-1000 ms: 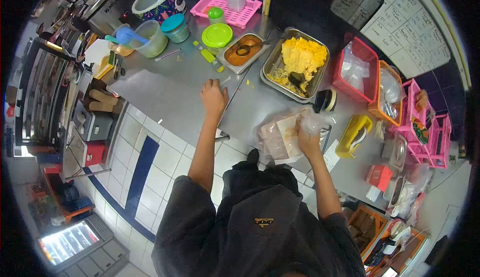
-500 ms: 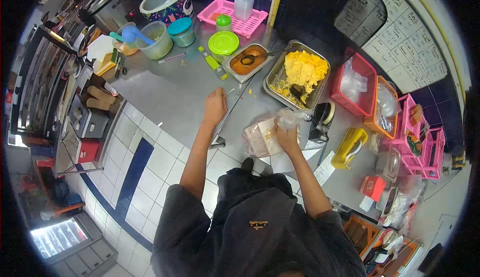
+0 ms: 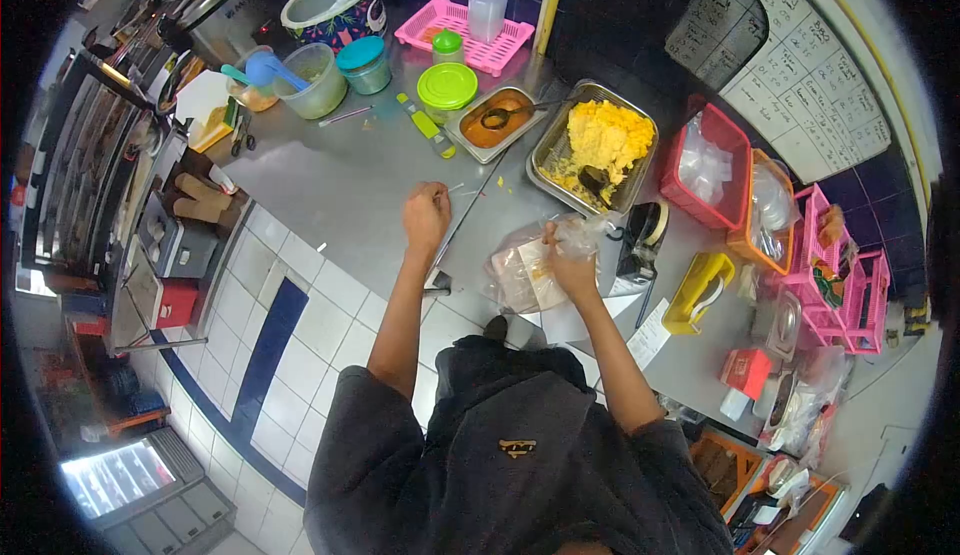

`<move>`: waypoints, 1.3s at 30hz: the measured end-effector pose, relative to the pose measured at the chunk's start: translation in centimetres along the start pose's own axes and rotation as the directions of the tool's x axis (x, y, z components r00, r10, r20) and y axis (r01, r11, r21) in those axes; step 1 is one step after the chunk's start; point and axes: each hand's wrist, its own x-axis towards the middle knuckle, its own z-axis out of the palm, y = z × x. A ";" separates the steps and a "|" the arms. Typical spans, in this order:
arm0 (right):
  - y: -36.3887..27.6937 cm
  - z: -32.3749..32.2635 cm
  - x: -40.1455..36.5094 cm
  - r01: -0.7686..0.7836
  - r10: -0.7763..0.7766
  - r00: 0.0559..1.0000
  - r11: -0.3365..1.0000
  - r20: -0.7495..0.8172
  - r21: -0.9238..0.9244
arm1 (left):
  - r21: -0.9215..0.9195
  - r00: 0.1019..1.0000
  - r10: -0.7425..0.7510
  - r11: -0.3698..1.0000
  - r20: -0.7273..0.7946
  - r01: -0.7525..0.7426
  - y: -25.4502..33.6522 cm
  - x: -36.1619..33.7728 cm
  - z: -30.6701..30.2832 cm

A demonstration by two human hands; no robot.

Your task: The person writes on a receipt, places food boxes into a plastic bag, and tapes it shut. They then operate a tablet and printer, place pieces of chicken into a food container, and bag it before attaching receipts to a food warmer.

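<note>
My left hand (image 3: pixel 427 219) is over the near edge of the steel counter, its fingers curled together. Thin pale slivers (image 3: pixel 461 189) lie just beside its fingertips; whether it pinches one is not visible. My right hand (image 3: pixel 572 265) is closed on a crumpled clear plastic bag (image 3: pixel 588 233). Under that hand sits a brownish sheet of paper (image 3: pixel 540 280) with small orange marks. It rests on a plastic-wrapped pinkish stack (image 3: pixel 508 277) at the counter's edge. Beyond both hands stands a steel pan of yellow food (image 3: pixel 607 135) with a dark scoop in it.
A smaller pan of orange sauce (image 3: pixel 486 132) holds a black ladle. To the right are a tape dispenser (image 3: pixel 645 235), a yellow holder (image 3: pixel 690 305), a red basket (image 3: pixel 675 180) and an orange basket (image 3: pixel 738 240). Lidded tubs and a green-handled tool (image 3: pixel 424 127) stand at the back.
My left hand has shifted slightly and turned, its fingertips now pointing more to the right. My right hand's fingers have moved a little left over the paper.
</note>
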 end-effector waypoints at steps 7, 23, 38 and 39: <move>1.3 0.1 -0.3 0.076 -0.075 0.996 0.997 -0.042 0.018 | 0.115 0.986 0.130 0.986 -0.104 -0.118 -1.0 0.1 0.9; 0.0 0.0 -0.7 0.080 -0.075 0.992 0.996 -0.101 0.046 | -0.703 0.877 0.000 0.597 0.481 0.385 12.2 -7.5 -0.1; 3.0 0.3 -2.5 0.259 -0.266 0.955 0.963 -0.133 -0.068 | -0.456 0.990 0.115 0.887 0.076 -0.068 14.5 -9.7 0.0; 2.4 0.6 -2.5 0.256 -0.264 0.954 0.964 -0.141 -0.071 | -0.472 0.975 0.178 0.877 0.134 -0.095 14.8 -9.8 0.1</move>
